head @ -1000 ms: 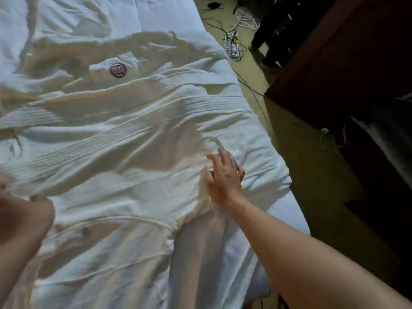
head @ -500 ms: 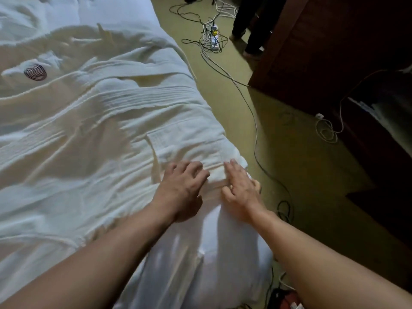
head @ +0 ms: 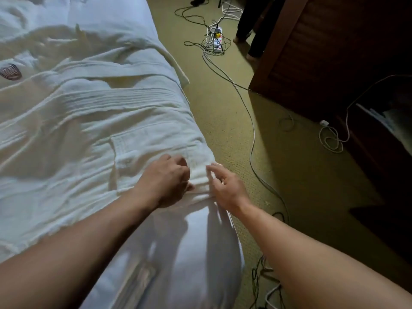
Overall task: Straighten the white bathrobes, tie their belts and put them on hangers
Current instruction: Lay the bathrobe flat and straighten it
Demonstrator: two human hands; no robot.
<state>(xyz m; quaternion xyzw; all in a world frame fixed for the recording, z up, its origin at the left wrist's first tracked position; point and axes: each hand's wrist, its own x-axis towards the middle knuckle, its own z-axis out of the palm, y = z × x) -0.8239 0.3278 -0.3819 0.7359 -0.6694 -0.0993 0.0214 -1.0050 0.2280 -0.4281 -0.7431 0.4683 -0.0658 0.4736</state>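
Observation:
A white bathrobe (head: 89,130) lies spread flat over the bed (head: 189,253), with a round embroidered logo (head: 10,72) at the far left, a ribbed band (head: 116,95) across its middle and a patch pocket (head: 138,150). At the robe's edge near the bed's right side, my left hand (head: 165,181) has curled fingers that pinch the fabric just below the pocket. My right hand (head: 225,186) is a little to the right of it, fingers extended and blurred, touching the same folded edge. No hanger is in view.
Green carpet runs along the bed's right side, crossed by a long cable (head: 252,130) leading to a power strip (head: 217,39). A dark wooden cabinet (head: 323,52) stands at the right, with a white cable coil (head: 330,139) near it. A person's legs (head: 252,30) stand at the back.
My view swung right towards the bed's edge. My left hand came in from the lower left beside my right one at the robe's edge, and its fingers have curled on the fabric.

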